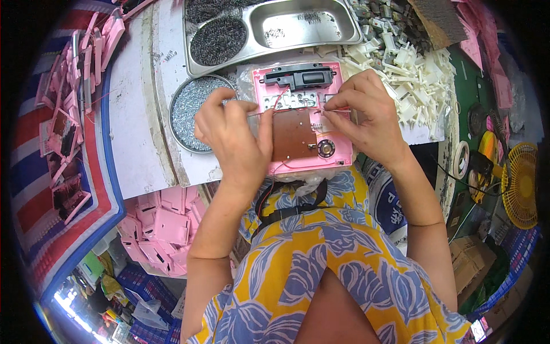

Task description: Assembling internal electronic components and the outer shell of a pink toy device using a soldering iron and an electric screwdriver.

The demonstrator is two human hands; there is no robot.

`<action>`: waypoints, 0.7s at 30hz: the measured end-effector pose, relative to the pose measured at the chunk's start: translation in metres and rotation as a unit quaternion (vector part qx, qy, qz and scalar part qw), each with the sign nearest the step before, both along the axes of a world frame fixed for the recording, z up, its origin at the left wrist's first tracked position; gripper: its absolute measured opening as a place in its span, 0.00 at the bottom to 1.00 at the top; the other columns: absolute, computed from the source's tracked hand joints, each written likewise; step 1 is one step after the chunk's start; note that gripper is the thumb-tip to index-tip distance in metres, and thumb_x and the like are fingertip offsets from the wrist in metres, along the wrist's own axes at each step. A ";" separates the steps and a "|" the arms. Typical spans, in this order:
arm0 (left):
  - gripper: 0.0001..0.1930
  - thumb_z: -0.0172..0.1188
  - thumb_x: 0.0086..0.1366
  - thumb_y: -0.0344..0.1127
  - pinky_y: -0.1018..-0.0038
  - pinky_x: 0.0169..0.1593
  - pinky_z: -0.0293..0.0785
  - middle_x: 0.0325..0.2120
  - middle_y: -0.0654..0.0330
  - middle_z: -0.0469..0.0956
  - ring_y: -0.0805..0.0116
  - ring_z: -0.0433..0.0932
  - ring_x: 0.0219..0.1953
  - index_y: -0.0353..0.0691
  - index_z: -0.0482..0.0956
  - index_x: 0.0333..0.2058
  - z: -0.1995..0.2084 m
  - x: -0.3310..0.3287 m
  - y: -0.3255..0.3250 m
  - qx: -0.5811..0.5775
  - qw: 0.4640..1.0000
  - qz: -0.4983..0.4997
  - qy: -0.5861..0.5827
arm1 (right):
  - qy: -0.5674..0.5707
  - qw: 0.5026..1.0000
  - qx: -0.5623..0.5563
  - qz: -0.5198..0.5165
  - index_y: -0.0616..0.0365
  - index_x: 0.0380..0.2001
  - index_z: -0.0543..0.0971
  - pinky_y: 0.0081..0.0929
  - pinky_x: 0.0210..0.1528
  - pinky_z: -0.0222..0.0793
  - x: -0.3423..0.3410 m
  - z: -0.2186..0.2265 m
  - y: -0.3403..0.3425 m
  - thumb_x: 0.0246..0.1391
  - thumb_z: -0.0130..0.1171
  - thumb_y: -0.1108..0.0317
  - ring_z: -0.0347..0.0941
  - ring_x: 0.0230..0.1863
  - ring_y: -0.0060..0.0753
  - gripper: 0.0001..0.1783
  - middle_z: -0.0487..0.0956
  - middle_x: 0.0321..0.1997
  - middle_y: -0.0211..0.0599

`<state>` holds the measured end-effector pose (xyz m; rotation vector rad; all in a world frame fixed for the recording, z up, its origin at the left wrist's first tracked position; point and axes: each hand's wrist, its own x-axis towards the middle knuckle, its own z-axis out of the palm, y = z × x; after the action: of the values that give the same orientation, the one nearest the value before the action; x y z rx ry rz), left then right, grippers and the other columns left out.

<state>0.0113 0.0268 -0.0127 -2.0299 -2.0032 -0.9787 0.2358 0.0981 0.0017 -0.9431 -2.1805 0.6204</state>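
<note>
A pink plastic casing (pixel 342 153) lies on the table in front of me with its inside facing up. It holds a brown circuit board (pixel 293 135), a black module (pixel 301 78), a white-and-silver plate (pixel 295 101) and a small round speaker (pixel 326 148). Thin red wires run across these parts. My left hand (pixel 232 129) is closed at the casing's left edge, thumb beside the brown board. At the right edge, my right hand (pixel 364 109) pinches a thin red wire (pixel 337 110) between thumb and forefinger; the fingers partly hide it.
A round tin of silver screws (pixel 190 112) stands left of the casing. Behind is a steel tray (pixel 275 49) with dark springs or screws. White plastic parts (pixel 424 86) are heaped at right. Pink casings fill a box (pixel 166 226) below left; others lie on striped cloth (pixel 34 212).
</note>
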 end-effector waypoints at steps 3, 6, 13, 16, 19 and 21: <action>0.22 0.70 0.57 0.27 0.61 0.49 0.70 0.48 0.50 0.73 0.55 0.73 0.43 0.37 0.77 0.51 0.027 0.028 -0.010 0.064 0.971 -0.110 -0.200 | 0.015 1.000 -0.005 0.022 0.55 0.27 0.84 0.33 0.43 0.69 0.005 0.011 -0.001 0.41 0.71 0.74 0.72 0.40 0.39 0.07 0.77 0.30 0.32; 0.16 0.59 0.67 0.23 0.76 0.36 0.75 0.41 0.54 0.79 0.72 0.79 0.31 0.32 0.77 0.53 0.033 0.033 0.007 -0.166 0.896 -0.249 -0.329 | 0.019 0.999 0.014 0.034 0.55 0.29 0.85 0.34 0.43 0.69 0.013 0.022 0.000 0.40 0.72 0.73 0.72 0.39 0.39 0.09 0.77 0.30 0.33; 0.06 0.61 0.64 0.27 0.69 0.36 0.75 0.28 0.52 0.81 0.61 0.81 0.30 0.31 0.84 0.37 0.030 0.038 0.041 -0.271 0.871 -0.274 -0.304 | 0.111 0.993 0.020 0.033 0.58 0.33 0.85 0.32 0.43 0.68 0.040 0.008 0.000 0.44 0.72 0.75 0.72 0.37 0.36 0.10 0.78 0.32 0.34; 0.05 0.59 0.68 0.22 0.80 0.34 0.75 0.29 0.59 0.82 0.76 0.78 0.28 0.28 0.83 0.38 0.024 0.032 0.032 -0.255 0.870 -0.225 -0.358 | 0.165 0.977 -0.089 -0.102 0.59 0.36 0.85 0.29 0.44 0.70 0.091 0.015 -0.011 0.48 0.70 0.76 0.74 0.38 0.30 0.10 0.80 0.35 0.33; 0.05 0.59 0.68 0.22 0.80 0.36 0.78 0.30 0.58 0.83 0.75 0.81 0.30 0.28 0.82 0.40 0.027 0.034 0.031 -0.259 0.856 -0.200 -0.401 | 0.238 0.857 -0.103 -0.446 0.61 0.47 0.81 0.22 0.40 0.73 0.187 0.013 -0.021 0.53 0.65 0.75 0.75 0.34 0.22 0.16 0.82 0.39 0.33; 0.05 0.60 0.68 0.22 0.80 0.36 0.78 0.31 0.58 0.84 0.74 0.82 0.31 0.28 0.81 0.41 0.028 0.031 0.029 -0.254 0.857 -0.200 -0.402 | 0.503 0.743 -0.093 -0.431 0.63 0.51 0.76 0.27 0.32 0.74 0.251 0.002 -0.020 0.60 0.61 0.75 0.75 0.28 0.27 0.16 0.79 0.34 0.35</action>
<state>0.0424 0.0561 0.0152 -2.7032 -2.4651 -1.7835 0.4872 0.0779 0.0034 -1.1869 -0.6016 0.6403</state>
